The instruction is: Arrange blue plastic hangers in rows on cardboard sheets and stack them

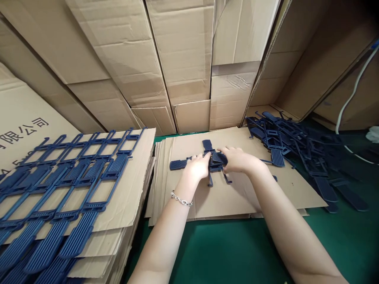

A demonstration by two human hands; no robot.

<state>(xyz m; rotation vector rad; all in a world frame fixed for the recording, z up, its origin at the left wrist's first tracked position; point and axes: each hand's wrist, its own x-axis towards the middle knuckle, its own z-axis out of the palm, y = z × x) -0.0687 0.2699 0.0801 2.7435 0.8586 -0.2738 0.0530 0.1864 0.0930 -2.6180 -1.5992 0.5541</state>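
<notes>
Blue ribbed plastic parts (179,164) lie crosswise on a cardboard sheet (225,201) in the middle. My left hand (197,165), with a chain bracelet at the wrist, presses on them from the left, its fingers closed round their centre. From the right, my right hand (237,159) grips a short dark blue ribbed piece at the same spot. The two hands are close together, and the fingertips partly hide where the parts meet. Thin hooked legs of the parts point toward me below the hands.
Blue plastic frames (68,201) lie in rows on stacked cardboard (130,205) at the left. A tangled heap of blue parts (308,150) sits at the right on the green table (219,252). Cardboard boxes (183,51) stand behind, and a white cable (351,94) hangs at the far right.
</notes>
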